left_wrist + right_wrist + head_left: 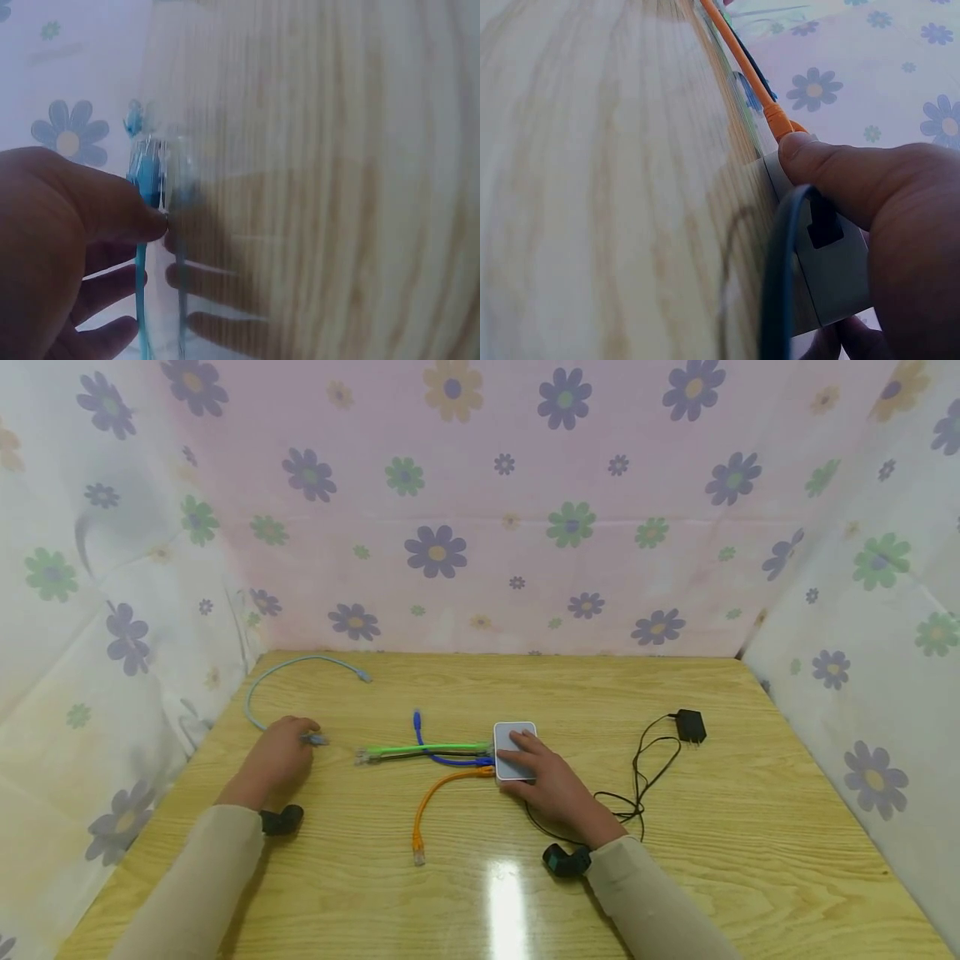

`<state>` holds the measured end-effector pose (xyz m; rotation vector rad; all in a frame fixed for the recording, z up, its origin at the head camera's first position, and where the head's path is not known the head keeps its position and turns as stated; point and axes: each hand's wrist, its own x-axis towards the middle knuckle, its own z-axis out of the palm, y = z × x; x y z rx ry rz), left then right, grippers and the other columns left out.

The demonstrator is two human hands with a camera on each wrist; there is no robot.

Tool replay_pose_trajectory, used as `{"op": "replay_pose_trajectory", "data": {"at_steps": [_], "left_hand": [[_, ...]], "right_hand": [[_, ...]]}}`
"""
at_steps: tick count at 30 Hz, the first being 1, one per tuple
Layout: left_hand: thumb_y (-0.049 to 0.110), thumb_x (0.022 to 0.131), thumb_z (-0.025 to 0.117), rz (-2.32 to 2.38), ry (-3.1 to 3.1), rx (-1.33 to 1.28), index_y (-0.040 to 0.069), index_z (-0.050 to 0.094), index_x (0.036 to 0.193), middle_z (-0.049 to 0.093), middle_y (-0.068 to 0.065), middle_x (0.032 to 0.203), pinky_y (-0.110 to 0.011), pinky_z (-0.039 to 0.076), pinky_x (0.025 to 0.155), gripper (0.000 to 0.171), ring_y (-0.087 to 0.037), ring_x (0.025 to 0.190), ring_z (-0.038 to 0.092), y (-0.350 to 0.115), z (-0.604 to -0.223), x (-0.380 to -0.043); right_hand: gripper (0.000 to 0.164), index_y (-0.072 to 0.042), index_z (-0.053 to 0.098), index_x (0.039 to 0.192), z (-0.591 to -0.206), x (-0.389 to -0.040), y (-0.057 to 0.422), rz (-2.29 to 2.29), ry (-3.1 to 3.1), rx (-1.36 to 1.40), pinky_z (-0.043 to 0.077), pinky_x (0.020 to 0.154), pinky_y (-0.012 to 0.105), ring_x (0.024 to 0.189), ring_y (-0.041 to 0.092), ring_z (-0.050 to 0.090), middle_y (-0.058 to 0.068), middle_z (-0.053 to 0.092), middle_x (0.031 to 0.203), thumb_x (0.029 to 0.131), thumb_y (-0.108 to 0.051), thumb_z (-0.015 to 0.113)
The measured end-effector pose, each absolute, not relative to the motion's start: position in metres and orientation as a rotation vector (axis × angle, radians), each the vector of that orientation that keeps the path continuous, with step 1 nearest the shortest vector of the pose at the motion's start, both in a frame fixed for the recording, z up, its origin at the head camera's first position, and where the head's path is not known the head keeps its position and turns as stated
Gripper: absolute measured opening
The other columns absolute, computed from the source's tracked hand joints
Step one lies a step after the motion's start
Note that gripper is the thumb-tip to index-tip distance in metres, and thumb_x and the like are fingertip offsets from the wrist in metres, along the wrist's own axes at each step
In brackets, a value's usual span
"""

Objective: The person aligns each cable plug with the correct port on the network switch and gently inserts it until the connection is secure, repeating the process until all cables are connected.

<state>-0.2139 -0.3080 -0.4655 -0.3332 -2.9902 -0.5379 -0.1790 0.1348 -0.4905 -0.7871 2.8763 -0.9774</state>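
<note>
My left hand point(281, 756) pinches the plug point(148, 176) at the near end of a light blue network cable point(249, 692), low over the table's left side. The cable curves away to its other plug near the back edge. My right hand point(551, 781) grips a small white and grey network switch point(516, 767), fingers over its top and thumb along its side. Plugged into the switch's left side are a green cable point(427, 747), a blue cable point(450, 762), an orange cable point(427, 802) and a black cable point(397, 756).
A black power adapter point(690, 726) lies at the right, its thin cord point(636, 777) looping across the table to the switch. The wooden table point(712, 860) is bordered at the back and sides by flowered cloth point(487, 510). Loose cable ends point left between my hands.
</note>
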Motion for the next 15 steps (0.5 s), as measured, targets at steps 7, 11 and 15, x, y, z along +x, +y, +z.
{"op": "replay_pose_trajectory", "data": {"at_steps": [7, 11, 15], "left_hand": [[0.008, 0.095, 0.052, -0.596, -3.020, -0.295, -0.003, 0.066, 0.112, 0.060, -0.028, 0.111, -0.058, 0.047, 0.088, 0.025, -0.044, 0.102, 0.058, -0.3111, -0.4623, -0.2100], [0.011, 0.096, 0.054, -0.605, -3.034, -0.294, -0.001, 0.066, 0.113, 0.059, -0.029, 0.112, -0.058, 0.047, 0.086, 0.024, -0.044, 0.101, 0.058, -0.3116, -0.4630, -0.2100], [0.013, 0.097, 0.055, -0.619, -3.020, -0.319, -0.001, 0.066, 0.115, 0.060, -0.028, 0.114, -0.058, 0.047, 0.087, 0.025, -0.045, 0.104, 0.058, -0.3115, -0.4653, -0.2113]], "right_hand": [[0.053, -0.027, 0.053, 0.141, -0.4897, -0.1792, 0.1346, -0.959, 2.863, -0.755, 0.036, 0.112, 0.053, 0.150, 0.027, 0.017, 0.001, 0.027, 0.160, 0.091, -0.039, 0.066], [0.053, -0.026, 0.052, 0.141, -0.4881, -0.1785, 0.1341, -0.952, 2.863, -0.751, 0.035, 0.112, 0.053, 0.150, 0.027, 0.017, 0.001, 0.027, 0.160, 0.091, -0.039, 0.066], [0.053, -0.026, 0.053, 0.141, -0.4868, -0.1775, 0.1339, -0.957, 2.861, -0.746, 0.035, 0.112, 0.053, 0.150, 0.027, 0.017, 0.002, 0.028, 0.160, 0.091, -0.038, 0.067]]}}
